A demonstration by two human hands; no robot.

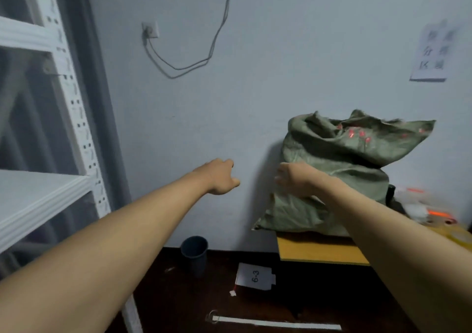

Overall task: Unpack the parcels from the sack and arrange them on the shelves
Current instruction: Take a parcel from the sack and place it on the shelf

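STEP: reaching for sack [339, 169], on table [319, 252] at 3 o'clock | LEFT: left hand [221, 178] loosely curled, holding nothing | RIGHT: right hand [293, 179] against sack (grip blurred, cannot tell) | NEXT: probably open sack mouth; shelves [38, 192] at 9 o'clock

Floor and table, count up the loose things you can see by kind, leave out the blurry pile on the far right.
Green sack, on the wooden table: 1
Dark cup, on the floor: 1
Paper tag marked 6-3, on the floor: 1
White strip, on the floor: 1
Total: 4
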